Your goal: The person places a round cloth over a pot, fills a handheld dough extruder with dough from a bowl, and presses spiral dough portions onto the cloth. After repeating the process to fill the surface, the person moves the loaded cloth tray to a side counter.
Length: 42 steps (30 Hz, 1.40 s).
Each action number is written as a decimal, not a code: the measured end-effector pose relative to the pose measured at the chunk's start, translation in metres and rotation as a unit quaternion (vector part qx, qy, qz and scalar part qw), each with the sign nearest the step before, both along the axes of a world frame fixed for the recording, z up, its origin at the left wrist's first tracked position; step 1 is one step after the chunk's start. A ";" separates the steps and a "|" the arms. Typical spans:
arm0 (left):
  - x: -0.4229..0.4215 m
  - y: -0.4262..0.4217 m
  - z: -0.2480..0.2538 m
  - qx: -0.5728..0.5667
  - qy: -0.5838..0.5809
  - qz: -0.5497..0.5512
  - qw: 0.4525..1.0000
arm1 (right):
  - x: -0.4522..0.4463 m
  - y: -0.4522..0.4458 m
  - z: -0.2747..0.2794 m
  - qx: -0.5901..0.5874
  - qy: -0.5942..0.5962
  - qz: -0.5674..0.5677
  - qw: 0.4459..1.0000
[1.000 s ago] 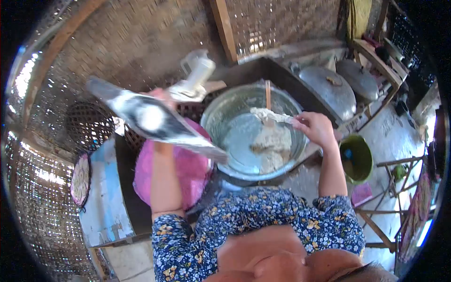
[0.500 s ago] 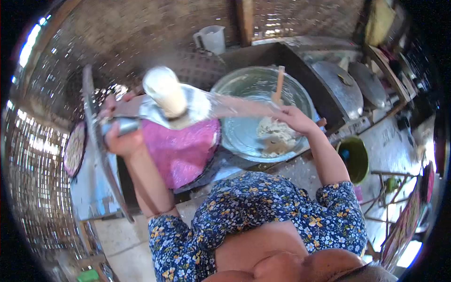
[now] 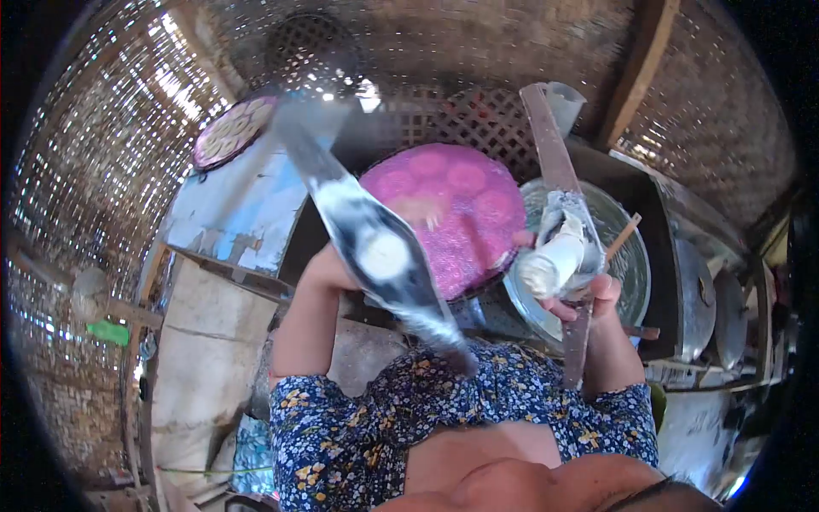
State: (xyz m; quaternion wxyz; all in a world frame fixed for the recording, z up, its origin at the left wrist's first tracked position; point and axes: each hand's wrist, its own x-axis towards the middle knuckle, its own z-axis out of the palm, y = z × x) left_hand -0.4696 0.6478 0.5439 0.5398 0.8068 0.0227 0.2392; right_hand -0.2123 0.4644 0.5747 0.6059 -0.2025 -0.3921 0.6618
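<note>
My left hand (image 3: 328,269) is behind a long wooden bar with a widened, metal-faced middle (image 3: 363,230), gripping it from below; most of its fingers are hidden. A round of white dough (image 3: 383,256) shows in the middle of this bar. My right hand (image 3: 601,294) is closed around a second wooden bar (image 3: 550,154), held upright and slightly tilted. From its middle sticks out a white, dough-smeared cylinder (image 3: 559,263). Between and behind the bars lies a round tray covered with pink sheeting (image 3: 469,243), with faint round shapes on it. A large basin (image 3: 631,294) stands behind the right bar.
A wooden stick (image 3: 627,230) leans in the basin. A plastic jug (image 3: 565,104) stands behind. Round pale pieces lie on another pink tray (image 3: 235,132) on the blue-white table (image 3: 230,213) at left. Metal lids (image 3: 695,294) are at right, woven walls around.
The bar with the white cylinder, earlier held level across both hands, is now upright in my right hand. My left hand has swung the other bar round. The view has turned left.
</note>
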 end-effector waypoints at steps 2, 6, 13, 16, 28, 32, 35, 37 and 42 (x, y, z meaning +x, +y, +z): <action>-0.001 -0.030 0.003 -0.057 -0.006 0.056 0.997 | -0.008 0.005 0.016 0.011 -0.118 -0.088 0.989; 0.009 -0.045 0.016 0.217 0.108 0.211 0.947 | -0.016 0.017 0.024 0.147 -0.410 -0.162 0.885; 0.016 -0.041 0.011 0.268 0.112 0.273 0.917 | -0.031 0.027 0.045 0.371 -0.648 -0.211 0.631; 0.020 -0.038 0.005 0.285 0.129 0.264 0.912 | -0.037 0.027 0.042 0.389 -0.655 -0.213 0.612; 0.043 -0.031 -0.036 0.166 0.051 0.334 0.927 | -0.033 0.051 0.007 0.177 -0.539 -0.072 0.820; 0.036 -0.019 -0.024 0.002 -0.035 0.257 0.966 | 0.009 0.054 -0.016 -0.113 -0.302 0.262 0.910; 0.016 0.029 0.009 -0.293 -0.219 -0.059 0.929 | 0.001 0.047 -0.021 -0.143 -0.173 0.295 0.929; 0.023 0.027 0.056 -0.310 -0.354 -0.057 0.881 | -0.001 0.045 -0.024 -0.154 -0.121 0.337 0.921; 0.036 0.035 0.057 -0.294 -0.448 -0.250 0.806 | 0.025 0.047 -0.022 -0.163 -0.154 0.372 0.901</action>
